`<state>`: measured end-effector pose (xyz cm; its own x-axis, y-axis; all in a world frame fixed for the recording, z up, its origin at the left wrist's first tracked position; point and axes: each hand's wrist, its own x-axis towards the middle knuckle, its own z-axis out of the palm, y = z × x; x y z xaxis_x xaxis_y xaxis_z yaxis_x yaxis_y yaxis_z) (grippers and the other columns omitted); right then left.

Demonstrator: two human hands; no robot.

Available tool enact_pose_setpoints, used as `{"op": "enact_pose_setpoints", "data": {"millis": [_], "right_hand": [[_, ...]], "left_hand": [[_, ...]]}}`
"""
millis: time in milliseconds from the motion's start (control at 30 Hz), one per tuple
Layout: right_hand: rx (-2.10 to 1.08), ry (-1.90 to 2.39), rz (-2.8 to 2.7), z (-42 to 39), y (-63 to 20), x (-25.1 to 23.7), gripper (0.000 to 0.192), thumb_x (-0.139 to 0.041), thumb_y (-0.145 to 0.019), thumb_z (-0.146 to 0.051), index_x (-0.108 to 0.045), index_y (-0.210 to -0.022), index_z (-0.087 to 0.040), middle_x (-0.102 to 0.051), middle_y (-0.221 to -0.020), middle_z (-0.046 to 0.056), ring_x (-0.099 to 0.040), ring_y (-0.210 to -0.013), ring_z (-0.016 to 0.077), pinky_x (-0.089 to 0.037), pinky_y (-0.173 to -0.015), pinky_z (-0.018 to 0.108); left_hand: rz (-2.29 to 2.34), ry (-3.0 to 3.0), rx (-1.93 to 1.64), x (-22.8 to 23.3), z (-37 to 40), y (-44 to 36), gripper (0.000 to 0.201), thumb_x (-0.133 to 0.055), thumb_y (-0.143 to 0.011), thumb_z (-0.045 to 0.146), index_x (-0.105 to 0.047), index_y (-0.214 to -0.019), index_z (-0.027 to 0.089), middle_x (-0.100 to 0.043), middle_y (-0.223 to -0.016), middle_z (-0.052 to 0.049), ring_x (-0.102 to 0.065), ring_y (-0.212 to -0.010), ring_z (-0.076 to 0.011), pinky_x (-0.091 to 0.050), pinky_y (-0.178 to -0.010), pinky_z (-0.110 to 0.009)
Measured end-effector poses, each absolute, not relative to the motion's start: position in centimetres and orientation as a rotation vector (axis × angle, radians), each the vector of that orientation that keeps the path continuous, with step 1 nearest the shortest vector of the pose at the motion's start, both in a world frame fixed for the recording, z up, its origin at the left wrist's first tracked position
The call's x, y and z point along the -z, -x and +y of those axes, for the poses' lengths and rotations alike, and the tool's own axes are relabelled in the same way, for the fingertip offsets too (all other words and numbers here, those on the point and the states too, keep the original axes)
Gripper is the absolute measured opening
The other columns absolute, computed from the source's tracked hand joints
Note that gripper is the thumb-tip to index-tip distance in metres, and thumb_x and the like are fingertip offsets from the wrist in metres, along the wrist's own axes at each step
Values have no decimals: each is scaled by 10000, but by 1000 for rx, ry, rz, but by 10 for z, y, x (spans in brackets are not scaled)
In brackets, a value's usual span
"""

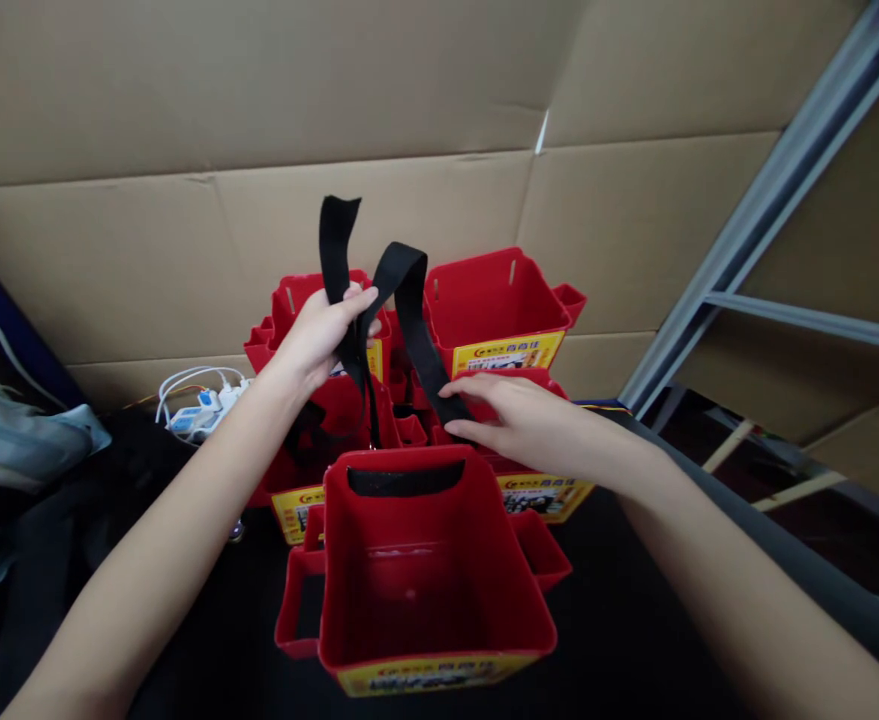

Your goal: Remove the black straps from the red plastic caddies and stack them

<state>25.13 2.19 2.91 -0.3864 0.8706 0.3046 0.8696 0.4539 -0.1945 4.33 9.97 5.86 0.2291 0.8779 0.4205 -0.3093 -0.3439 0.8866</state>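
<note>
Webbing strap (409, 300) was pinched by the left hand (323, 335) and pressed flat under the right hand's (525, 425) extended fingers at the red bin (424, 580); tension was best kept even.

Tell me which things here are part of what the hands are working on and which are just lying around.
In use:
left hand gripping the black strap
right hand resting on the strap's lower end
nearest red bin, strap passing behind its slot

Lying about:
other red bins behind
white power strip with cables
cardboard wall
metal shelf frame

A strap (409, 330) arches above the near tub (424, 580), more tubs (495, 310) stacked behind it, cardboard (259, 150) beyond
</note>
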Motion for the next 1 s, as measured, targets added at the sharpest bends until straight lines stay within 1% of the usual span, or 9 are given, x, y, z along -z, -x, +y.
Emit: {"op": "enact_pose_setpoints", "data": {"millis": [100,200,333,467,600,733,867,933,1000], "right_hand": [[104,1310,-2241,24,-235,-34,353,-569,-790,-383,-581,-1086,-192,-576,-1157,87,-551,-1050,226,-414,-928,363],[-269,1247,-2303,33,-214,-32,347,-597,-759,-449,-613,-970,-174,-659,-914,56,-624,-795,175,-496,-699,286],[-737,1282,-2262,51,-194,-24,238,-596,-771,-360,-598,-682,-140,-622,-590,29,-577,-517,135,-436,-461,227],[-908,1239,-2052,61,-197,-21,238,-470,-860,-311,-608,-851,-118,-616,-591,31,-535,-422,94,-393,-370,194],[-1072,983,-1688,63,-202,-18,262,-544,-822,-316,-568,-998,-123,-612,-658,23,-562,-482,80,-353,-335,148],[-965,1028,-1759,60,-205,-15,261,-578,-789,-344,-561,-941,-133,-611,-676,14,-554,-508,92,-400,-365,174],[-392,1403,-2026,39,-217,-23,246,-576,-786,-406,-545,-716,-172,-578,-574,-5,-519,-498,110,-409,-445,229],[-68,1331,-2143,29,-222,-29,202,-616,-762,-383,-547,-734,-195,-611,-686,7,-558,-616,134,-449,-553,258],[91,1062,-2313,25,-222,-31,143,-628,-767,-317,-559,-841,-216,-616,-905,26,-571,-832,158,-466,-746,289]], "left_hand": [[585,-1399,-1348,-58,96,-51,363,-650,-689,193,-294,-619,189,-429,-555,47,-495,-485,-73,-408,-455,-180],[580,-1400,-1344,-59,97,-58,376,-658,-687,195,-289,-616,189,-443,-553,45,-506,-497,-75,-425,-485,-187],[610,-1500,-1410,-61,101,-56,373,-656,-700,236,-297,-612,191,-461,-556,37,-549,-550,-102,-425,-479,-186],[883,-1783,-1503,-52,94,-35,316,-606,-750,398,-445,-619,159,-534,-634,-12,-597,-658,-143,-439,-479,-193],[956,-1937,-1172,-33,74,-23,319,-595,-748,457,-571,-757,139,-628,-768,-62,-613,-723,-167,-483,-537,-230],[897,-1834,-965,-16,64,-30,224,-632,-727,339,-490,-697,168,-593,-644,-5,-602,-618,-149,-489,-536,-253],[1028,-1779,-1123,-8,77,-35,340,-637,-679,210,-312,-579,189,-383,-498,78,-459,-446,-78,-402,-452,-209],[1071,-1793,-1201,-6,83,-34,352,-638,-650,163,-300,-556,184,-334,-498,85,-394,-430,-55,-360,-436,-191],[1041,-1725,-1154,-5,86,-34,294,-621,-655,163,-337,-582,184,-369,-504,80,-421,-434,-64,-363,-424,-188]]}}
